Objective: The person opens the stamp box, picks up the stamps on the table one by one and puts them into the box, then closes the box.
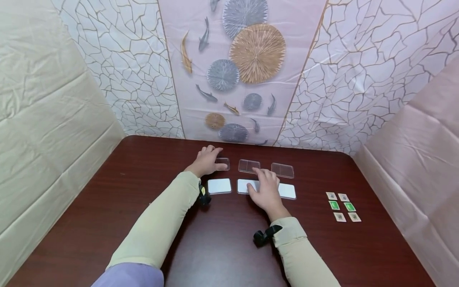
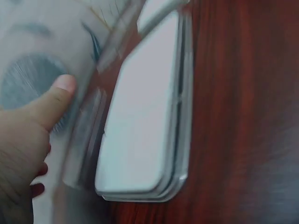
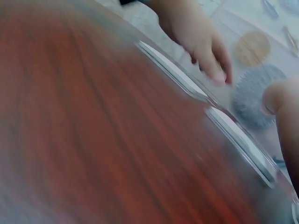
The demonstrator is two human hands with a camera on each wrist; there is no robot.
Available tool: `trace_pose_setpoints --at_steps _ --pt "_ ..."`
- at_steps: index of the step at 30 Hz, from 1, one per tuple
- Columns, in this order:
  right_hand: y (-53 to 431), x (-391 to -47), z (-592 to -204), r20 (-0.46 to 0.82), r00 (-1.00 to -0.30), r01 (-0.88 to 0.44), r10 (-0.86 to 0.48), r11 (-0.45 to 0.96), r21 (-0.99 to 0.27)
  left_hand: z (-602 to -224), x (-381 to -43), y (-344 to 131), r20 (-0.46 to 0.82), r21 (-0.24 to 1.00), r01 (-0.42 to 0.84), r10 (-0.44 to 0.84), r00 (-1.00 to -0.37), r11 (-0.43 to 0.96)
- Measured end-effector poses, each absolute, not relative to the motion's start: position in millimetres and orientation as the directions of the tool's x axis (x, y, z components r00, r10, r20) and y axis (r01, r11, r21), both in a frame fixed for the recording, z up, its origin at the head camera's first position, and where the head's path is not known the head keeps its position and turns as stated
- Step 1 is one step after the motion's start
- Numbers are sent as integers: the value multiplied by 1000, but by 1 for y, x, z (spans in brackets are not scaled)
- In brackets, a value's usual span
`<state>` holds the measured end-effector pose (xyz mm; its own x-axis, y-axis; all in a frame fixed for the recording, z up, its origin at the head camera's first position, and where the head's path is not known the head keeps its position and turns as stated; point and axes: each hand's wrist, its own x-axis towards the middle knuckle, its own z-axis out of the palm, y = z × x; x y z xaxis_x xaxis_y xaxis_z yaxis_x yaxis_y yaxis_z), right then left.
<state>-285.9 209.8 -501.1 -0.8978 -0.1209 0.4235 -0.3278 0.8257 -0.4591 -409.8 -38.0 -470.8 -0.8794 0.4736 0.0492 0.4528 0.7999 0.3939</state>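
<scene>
Left hand (image 1: 205,162) loose by clear case (image 1: 224,160); right hand (image 1: 267,194) loose over white boxes (image 1: 288,191). Best touch case edges softly.

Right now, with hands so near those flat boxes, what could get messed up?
The right hand is over the white-topped boxes, so it might nudge them crooked. The left hand is close beside a clear plastic piece, which could slide if bumped.
</scene>
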Motion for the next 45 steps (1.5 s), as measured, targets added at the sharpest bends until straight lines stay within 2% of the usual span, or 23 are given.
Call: trace_pose_setpoints --at_steps 3,6,10,21,31,34,39,42,45 --pt "219 -286 -501 403 -903 -326 -148 847 -419 -464 -387 -37 89 458 466 482 -871 757" --pt "226 -286 -500 346 -917 -330 -198 865 -378 -462 -364 -36 75 418 504 524 -848 756" --pt "231 -289 -500 280 -927 -340 -250 875 -345 -467 -345 -36 -6 371 516 558 -830 772" --pt "228 -289 -502 265 -928 -344 -263 877 -335 -495 -350 -61 102 433 555 574 -813 710" --pt "224 -287 -502 286 -920 -359 -269 871 -336 -503 -350 -71 162 485 570 572 -804 663" --pt "228 -288 -502 336 -897 -401 -287 849 -344 -503 -348 -70 194 497 567 553 -810 656" --pt "253 -285 -499 530 -806 -471 -262 827 -307 -501 -340 -58 303 493 602 525 -795 628" --pt "278 -279 -497 597 -779 -435 -193 852 -291 -500 -333 -43 364 463 641 529 -767 612" --pt "306 -272 -497 605 -788 -347 -111 893 -288 -500 -327 -24 410 423 673 534 -739 607"
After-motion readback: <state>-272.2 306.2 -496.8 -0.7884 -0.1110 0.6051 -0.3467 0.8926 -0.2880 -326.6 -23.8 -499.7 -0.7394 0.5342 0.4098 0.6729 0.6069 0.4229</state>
